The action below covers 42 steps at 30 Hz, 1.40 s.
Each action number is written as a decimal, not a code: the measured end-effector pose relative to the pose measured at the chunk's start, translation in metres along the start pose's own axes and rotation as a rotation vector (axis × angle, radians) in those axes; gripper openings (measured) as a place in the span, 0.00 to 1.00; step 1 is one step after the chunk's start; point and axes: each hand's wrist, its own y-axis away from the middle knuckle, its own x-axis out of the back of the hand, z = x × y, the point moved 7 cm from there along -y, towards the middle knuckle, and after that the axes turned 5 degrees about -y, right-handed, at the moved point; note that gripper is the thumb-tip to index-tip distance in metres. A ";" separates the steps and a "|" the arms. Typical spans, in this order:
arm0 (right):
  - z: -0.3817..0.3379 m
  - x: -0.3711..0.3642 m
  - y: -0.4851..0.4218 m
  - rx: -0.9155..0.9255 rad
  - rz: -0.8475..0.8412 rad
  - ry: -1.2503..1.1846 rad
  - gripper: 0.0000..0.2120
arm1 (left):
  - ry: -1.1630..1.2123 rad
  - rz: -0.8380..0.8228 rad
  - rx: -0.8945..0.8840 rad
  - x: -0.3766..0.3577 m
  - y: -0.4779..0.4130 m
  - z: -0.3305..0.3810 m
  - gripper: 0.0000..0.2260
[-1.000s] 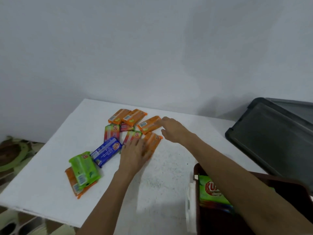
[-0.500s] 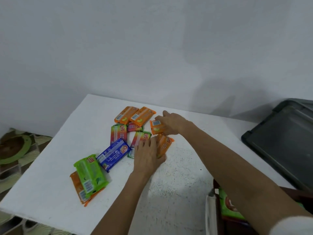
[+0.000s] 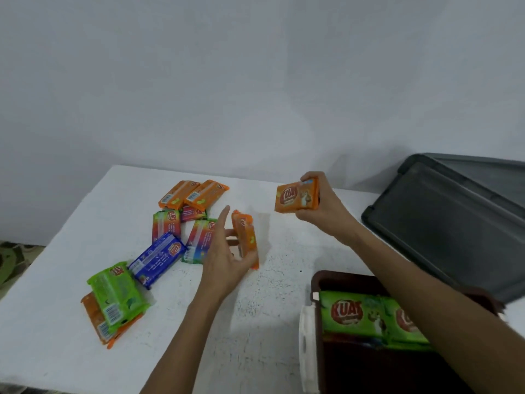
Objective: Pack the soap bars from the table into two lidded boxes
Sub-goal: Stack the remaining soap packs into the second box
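Observation:
My right hand (image 3: 321,206) grips an orange soap bar (image 3: 295,199) lifted above the white table (image 3: 255,308). My left hand (image 3: 227,257) holds a second orange soap bar (image 3: 246,237) on edge, raised just over the table. Several wrapped bars lie at the left: two orange bars (image 3: 193,194), two rainbow-striped bars (image 3: 167,228), a blue bar (image 3: 159,258), and a green bar (image 3: 118,294) stacked on an orange one (image 3: 98,327). A dark brown box (image 3: 341,365) at the lower right holds green soap bars (image 3: 352,314).
A dark grey lid or box (image 3: 454,223) lies at the right, beyond my right arm. A white latch (image 3: 308,348) sits on the brown box's left wall. The table's left edge drops to a patterned floor (image 3: 11,257).
Both hands have lifted off the pile, each with an orange bar. My right hand moved up and to the right; my left hand turned its bar on edge.

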 end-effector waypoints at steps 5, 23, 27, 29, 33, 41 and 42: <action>-0.016 0.038 0.078 -0.025 0.075 -0.297 0.30 | 0.351 0.037 -0.129 0.007 0.031 0.054 0.41; 0.022 0.057 0.271 -0.210 -0.119 -0.200 0.25 | 0.566 -0.011 -0.033 -0.052 0.125 0.091 0.29; 0.042 0.041 0.269 -0.247 -0.224 -0.188 0.21 | 0.546 -0.004 -0.029 -0.057 0.133 0.092 0.28; 0.053 0.034 0.265 -0.272 -0.251 -0.174 0.20 | 0.535 0.005 -0.029 -0.057 0.133 0.093 0.28; 0.073 0.019 0.259 -0.312 -0.342 -0.051 0.22 | 0.498 0.001 -0.039 -0.058 0.134 0.093 0.29; 0.094 0.006 0.255 -0.182 -0.446 0.693 0.23 | 0.481 -0.024 -0.040 -0.061 0.134 0.094 0.29; 0.095 0.005 0.255 -0.189 -0.466 0.698 0.23 | 0.481 -0.028 -0.041 -0.061 0.134 0.095 0.29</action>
